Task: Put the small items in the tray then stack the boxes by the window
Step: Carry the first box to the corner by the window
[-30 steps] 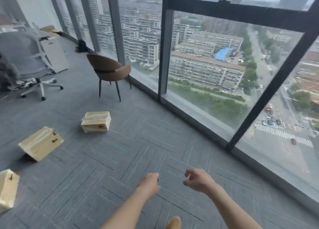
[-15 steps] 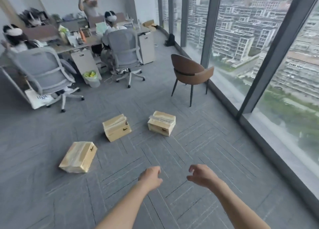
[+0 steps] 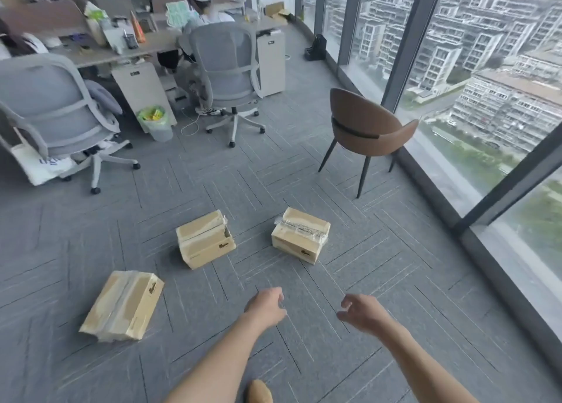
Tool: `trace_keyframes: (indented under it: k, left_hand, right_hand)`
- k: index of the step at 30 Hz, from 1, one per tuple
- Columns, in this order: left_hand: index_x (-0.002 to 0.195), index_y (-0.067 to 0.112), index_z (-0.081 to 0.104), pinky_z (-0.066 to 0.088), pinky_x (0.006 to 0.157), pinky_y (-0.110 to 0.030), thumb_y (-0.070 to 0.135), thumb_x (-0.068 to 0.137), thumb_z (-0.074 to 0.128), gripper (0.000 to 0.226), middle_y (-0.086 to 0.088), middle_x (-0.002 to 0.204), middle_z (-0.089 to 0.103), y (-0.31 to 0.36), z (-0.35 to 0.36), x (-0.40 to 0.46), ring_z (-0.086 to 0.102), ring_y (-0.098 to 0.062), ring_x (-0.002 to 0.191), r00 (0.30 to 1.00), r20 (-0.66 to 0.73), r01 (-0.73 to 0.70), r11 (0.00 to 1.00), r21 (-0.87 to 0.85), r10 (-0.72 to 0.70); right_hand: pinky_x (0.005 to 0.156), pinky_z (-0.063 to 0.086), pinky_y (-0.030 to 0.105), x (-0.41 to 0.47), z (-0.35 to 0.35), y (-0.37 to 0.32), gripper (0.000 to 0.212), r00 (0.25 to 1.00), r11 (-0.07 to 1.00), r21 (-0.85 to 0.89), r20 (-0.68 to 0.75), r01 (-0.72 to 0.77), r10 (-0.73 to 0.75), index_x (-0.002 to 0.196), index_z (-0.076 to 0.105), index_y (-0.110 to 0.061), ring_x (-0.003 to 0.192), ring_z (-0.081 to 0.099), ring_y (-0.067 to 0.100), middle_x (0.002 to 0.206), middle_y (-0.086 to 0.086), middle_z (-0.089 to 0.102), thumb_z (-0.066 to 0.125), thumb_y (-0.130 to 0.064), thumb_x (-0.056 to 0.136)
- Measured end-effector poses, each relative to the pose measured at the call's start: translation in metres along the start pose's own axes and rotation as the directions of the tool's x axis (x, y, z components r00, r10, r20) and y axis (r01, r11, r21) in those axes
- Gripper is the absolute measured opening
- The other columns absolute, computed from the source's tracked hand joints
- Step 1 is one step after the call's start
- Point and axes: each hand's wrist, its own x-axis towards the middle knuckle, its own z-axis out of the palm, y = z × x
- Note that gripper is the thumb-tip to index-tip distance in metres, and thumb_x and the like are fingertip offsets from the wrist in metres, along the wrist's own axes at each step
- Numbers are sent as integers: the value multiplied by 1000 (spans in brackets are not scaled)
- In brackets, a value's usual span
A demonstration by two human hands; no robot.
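Note:
Three taped cardboard boxes lie apart on the grey carpet: one at the left point(image 3: 123, 306), one in the middle point(image 3: 204, 239), one to the right point(image 3: 300, 234). My left hand point(image 3: 265, 306) hovers over the floor below the middle and right boxes, fingers loosely curled, holding nothing. My right hand point(image 3: 359, 311) is beside it, fingers apart and bent, also holding nothing. Neither hand touches a box. No tray or small items show.
A brown chair point(image 3: 368, 132) stands by the window wall point(image 3: 474, 214) on the right. Two grey office chairs point(image 3: 226, 74) and desks with seated people are at the back left. A bin point(image 3: 153, 123) stands near the desk.
The view swung left from the window toward the room and moved closer to the boxes. Both hands stay out in front, fingers opening slightly.

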Motion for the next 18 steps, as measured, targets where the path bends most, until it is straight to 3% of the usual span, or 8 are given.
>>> trace_keyframes:
  k: [10,18]
  left_hand:
    - [116,21,59,50,87,-31,31,86,66,32,1,119,63,47,-126,197,61,-18,105,995,63,-71,997,-7,72]
    - [120,22,57,47,80,-29,29,87,64,35,0,120,61,76,-181,338,58,-16,99,993,118,-16,1000,21,13]
  right_hand:
    - [96,53,36,154,-93,-59,41,990,974,182,-21,-134,140,122,65,-22,107,63,16,119,-1,69,68,-39,86]
    - [97,52,34,302,-160,-66,46,984,948,263,28,-177,176,128,61,-17,110,64,19,123,4,68,69,-35,87]
